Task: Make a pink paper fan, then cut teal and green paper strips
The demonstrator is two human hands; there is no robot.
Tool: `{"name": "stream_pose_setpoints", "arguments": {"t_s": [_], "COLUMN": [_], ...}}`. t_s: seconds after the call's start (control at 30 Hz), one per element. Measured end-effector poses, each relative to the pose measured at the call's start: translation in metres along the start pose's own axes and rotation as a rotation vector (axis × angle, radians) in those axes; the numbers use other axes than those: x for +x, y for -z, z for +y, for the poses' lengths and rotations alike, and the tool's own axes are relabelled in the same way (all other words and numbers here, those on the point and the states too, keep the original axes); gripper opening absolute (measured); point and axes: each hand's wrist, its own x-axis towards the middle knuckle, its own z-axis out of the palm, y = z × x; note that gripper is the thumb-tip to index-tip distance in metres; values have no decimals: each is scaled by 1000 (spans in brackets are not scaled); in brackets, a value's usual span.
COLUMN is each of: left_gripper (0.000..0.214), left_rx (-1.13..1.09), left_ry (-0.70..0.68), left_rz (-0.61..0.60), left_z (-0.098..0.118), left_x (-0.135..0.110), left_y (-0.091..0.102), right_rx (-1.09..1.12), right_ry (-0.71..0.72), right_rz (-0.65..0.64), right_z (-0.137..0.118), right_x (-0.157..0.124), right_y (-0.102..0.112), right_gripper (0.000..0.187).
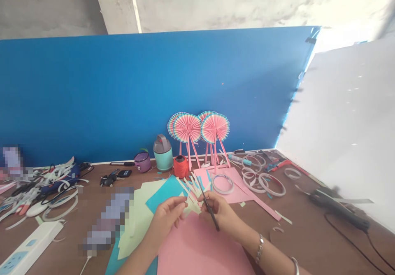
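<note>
My left hand [169, 213] is closed in a pinch above the paper; what its fingertips hold, if anything, is too small to make out. Close beside it, my right hand [216, 209] grips a slim dark pointed tool [211, 215], slanting with its thin end away from me. Just beyond both hands lies a loose bunch of narrow pale paper strips [194, 186]. Below the hands is a pink paper sheet [200, 246]. Pale green sheets [135, 221] and a blue sheet [162, 192] lie to the left, partly overlapping.
Several pleated paper fans [187, 127] on pink legs stand against a blue partition [132, 89]. Before it are a turquoise flask [163, 159], a red spool [180, 168] and a purple pot [142, 162]. Tape rolls [271, 184] and a glue gun [339, 211] lie right, a power strip [31, 246] left.
</note>
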Motion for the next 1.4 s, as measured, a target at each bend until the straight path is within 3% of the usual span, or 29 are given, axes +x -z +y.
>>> {"name": "stream_pose_setpoints", "arguments": {"t_s": [0.3, 0.53, 0.67, 0.87, 1.1, 1.4], "left_gripper": [30, 43, 31, 30, 27, 26], "left_rx": [-71, 16, -139, -187, -272, -304], "left_ry": [61, 305, 202, 45, 81, 104], "left_rz": [27, -190, -58, 131, 186, 245], "left_z": [-4, -8, -9, -6, 2, -2], "left_x": [1, -1, -1, 6, 9, 13], "left_y": [-3, -5, -7, 7, 17, 19], "right_rx": [27, 46, 51, -34, -209, -166], "right_ry": [13, 18, -9, -111, -211, -198], "right_rz": [-59, -66, -92, -229, -369, -465], "right_z": [1, 3, 5, 5, 0, -5], "right_x": [0, 1, 0, -2, -4, -7], "right_y": [0, 1, -1, 2, 5, 4], "right_gripper": [32, 31, 29, 29, 42, 52]}}
